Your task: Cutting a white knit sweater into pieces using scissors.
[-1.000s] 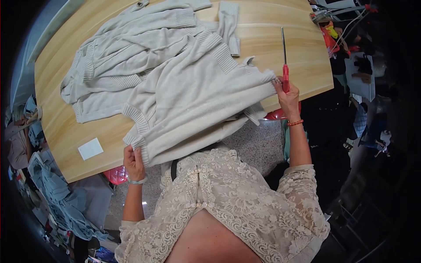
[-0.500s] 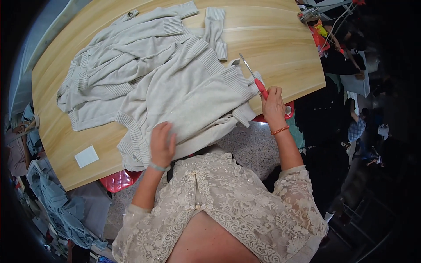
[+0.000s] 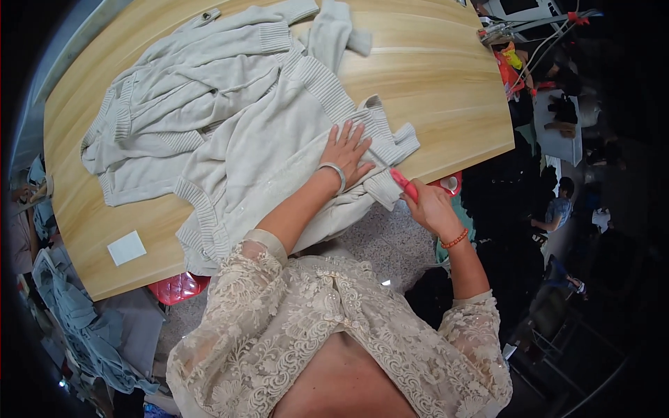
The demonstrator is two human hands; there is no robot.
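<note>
A pale grey knit cardigan (image 3: 258,139) with ribbed edges lies spread before me, its near part hanging over the table's front edge. My left hand (image 3: 346,151) is laid flat on its right side, fingers spread. Close by, my right hand (image 3: 431,207) is closed around the handle of a red-handled tool with a slim metal blade (image 3: 404,184). The blade points up and left toward ribbed cloth beside my left fingers. Whether the tip touches the knit cannot be made out. More pale grey knitwear (image 3: 188,90) lies bunched behind, with a separate-looking piece (image 3: 327,33) at the far side.
The wood-grain table (image 3: 432,76) carries a small white square (image 3: 127,248) at its near left. Red seats (image 3: 178,288) show under the front edge. Grey-blue cloth (image 3: 80,306) is heaped at left; dark cloth (image 3: 502,188) lies at right, with another person (image 3: 557,205) beyond.
My left hand has moved right along the knit and now lies flat. My right hand has come down and nearer, bringing the tool toward the cloth. The far piece has shifted away.
</note>
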